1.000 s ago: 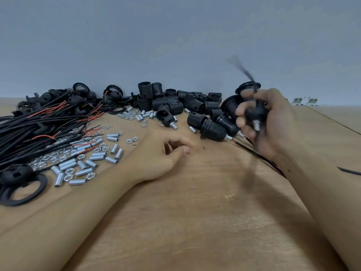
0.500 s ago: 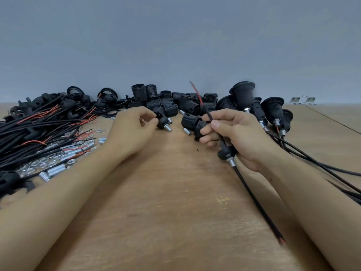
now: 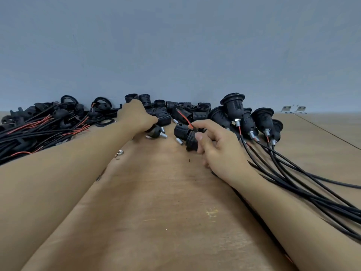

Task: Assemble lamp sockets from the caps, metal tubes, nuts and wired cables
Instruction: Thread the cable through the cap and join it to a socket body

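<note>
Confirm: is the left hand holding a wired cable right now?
No, the left hand reaches into the pile of black socket bodies; the right hand pinches the red-tipped cable.

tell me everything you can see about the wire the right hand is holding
The wired cable is thin, black-sheathed, with a red lead showing at its free end. That end points up and left, over the pile of black sockets. The right hand pinches it between thumb and fingers. Below the grip the hand hides it; a black length reappears under the forearm.
</note>
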Motion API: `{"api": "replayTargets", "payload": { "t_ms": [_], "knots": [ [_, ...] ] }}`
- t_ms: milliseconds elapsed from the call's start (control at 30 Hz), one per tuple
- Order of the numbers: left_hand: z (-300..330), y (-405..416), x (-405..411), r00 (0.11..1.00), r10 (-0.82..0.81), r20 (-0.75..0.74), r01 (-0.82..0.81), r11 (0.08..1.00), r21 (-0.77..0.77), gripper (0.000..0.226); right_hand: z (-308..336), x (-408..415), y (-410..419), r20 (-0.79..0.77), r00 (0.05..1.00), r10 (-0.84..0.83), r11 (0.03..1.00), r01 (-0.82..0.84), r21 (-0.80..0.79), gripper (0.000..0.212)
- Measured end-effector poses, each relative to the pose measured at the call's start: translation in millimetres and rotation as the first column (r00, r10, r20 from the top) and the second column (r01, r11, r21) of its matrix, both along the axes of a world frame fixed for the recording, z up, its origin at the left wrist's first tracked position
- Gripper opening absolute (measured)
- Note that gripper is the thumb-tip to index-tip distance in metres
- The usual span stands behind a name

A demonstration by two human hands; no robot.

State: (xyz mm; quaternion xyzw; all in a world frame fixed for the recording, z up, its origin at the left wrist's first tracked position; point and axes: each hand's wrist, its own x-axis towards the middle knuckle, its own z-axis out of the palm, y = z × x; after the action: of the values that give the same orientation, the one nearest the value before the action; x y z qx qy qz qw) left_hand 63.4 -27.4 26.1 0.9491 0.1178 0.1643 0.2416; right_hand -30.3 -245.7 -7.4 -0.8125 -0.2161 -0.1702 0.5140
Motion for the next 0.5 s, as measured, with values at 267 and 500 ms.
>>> {"api": "replayTargets", "payload": {
  "t_ms": [267, 500],
  "knots": [
    [2, 10, -31, 0.904, 0.207, 0.373, 0.053, 0.813, -0.580, 0.025, 0, 1, 0, -0.014, 0.999, -0.051, 0.998, 0.052, 0.029, 0.032],
    [-31, -8, -109, 0.962, 0.057, 0.266, 0.253, 0.172, -0.952, 0.018, 2, -2, 3, 0.046, 0.999, -0.010, 1.000, 0.010, -0.007, 0.014]
  ]
}}
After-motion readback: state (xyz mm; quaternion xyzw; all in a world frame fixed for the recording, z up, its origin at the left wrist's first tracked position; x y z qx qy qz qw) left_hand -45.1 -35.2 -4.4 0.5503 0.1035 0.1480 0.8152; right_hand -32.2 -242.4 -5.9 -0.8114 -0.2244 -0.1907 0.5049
